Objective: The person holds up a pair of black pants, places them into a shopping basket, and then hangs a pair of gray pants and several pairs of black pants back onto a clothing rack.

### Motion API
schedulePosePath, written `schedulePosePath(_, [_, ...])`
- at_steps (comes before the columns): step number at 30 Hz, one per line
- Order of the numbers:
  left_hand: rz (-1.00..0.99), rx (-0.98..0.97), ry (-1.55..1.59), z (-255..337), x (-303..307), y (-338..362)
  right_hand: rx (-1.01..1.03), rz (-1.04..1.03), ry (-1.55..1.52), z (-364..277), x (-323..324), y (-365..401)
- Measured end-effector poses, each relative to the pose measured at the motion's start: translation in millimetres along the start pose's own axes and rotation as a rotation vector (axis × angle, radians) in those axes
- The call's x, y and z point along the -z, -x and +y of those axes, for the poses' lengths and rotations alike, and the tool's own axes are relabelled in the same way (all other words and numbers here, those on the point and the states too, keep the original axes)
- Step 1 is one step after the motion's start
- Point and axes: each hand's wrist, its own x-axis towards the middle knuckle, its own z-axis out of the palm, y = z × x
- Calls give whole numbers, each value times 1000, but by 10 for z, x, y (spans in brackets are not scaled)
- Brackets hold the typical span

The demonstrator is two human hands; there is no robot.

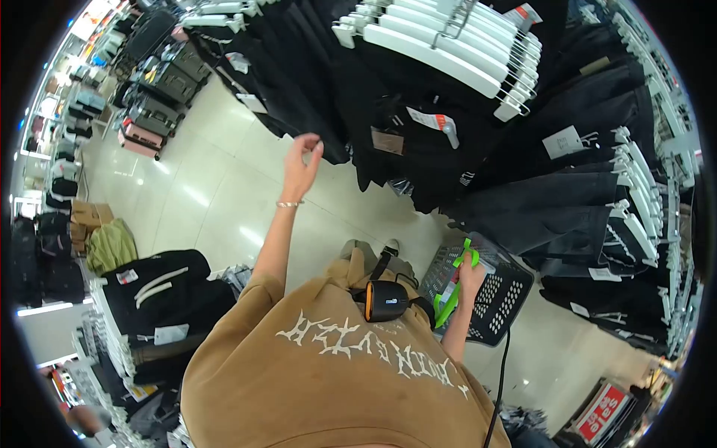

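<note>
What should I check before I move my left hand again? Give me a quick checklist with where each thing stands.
1. Left hand free: ok, nothing visible in it.
2. Right hand on the green handle: ok, fingers around it.
3. Black garments ahead on their white hangers: ok, the front row hangs from them.
4. White paper tag on the right readable: not ok, its print is too small from here.
5. Contents of the gray shopping basket identified: cannot tell, the right hand and handle partly cover the inside.
</note>
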Motion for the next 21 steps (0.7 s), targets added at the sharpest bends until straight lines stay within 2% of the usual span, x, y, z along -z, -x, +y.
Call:
schedulePosePath(2, [-10, -66, 0, 308, 34, -394, -104, -31, 67, 297, -72, -135])
schedulePosePath(4, [17, -217, -5, 544, 55, -703, 1, 85, 176, 356, -154, -132])
schedulePosePath(8, [-39, -375, 10, 954, -11, -946, -84, 164, 149, 200, -265, 24])
schedulePosePath(10, [-244, -400, 84, 1177, -165, -860, -142, 137, 168, 121, -289, 88])
schedulePosePath(12, [-376, -514, 164, 1310, -410, -772, -201, 120, 187, 39, -329, 160])
schedulePosePath(14, [-423, -550, 256, 1295, -670, -771, -206, 134, 225, -60, -365, 309])
schedulePosePath(16, [-401, -495, 116, 1347, -883, -779, -171, 125, 280, -393, -338, 488])
schedulePosePath(18, [-405, -487, -1, 1371, -966, -784, -165, 98, 227, -119, -405, 411])
schedulePosePath(19, [-408, -525, -33, 1369, -974, -816, -116, 209, 312, 101, -521, 353])
schedulePosePath(20, [-422, -535, -49, 1395, -967, -837, -79, 254, 344, 71, -541, 400])
schedulePosePath(21, [-431, -505, -39, 1400, -969, -836, -129, 262, 342, -112, -520, 483])
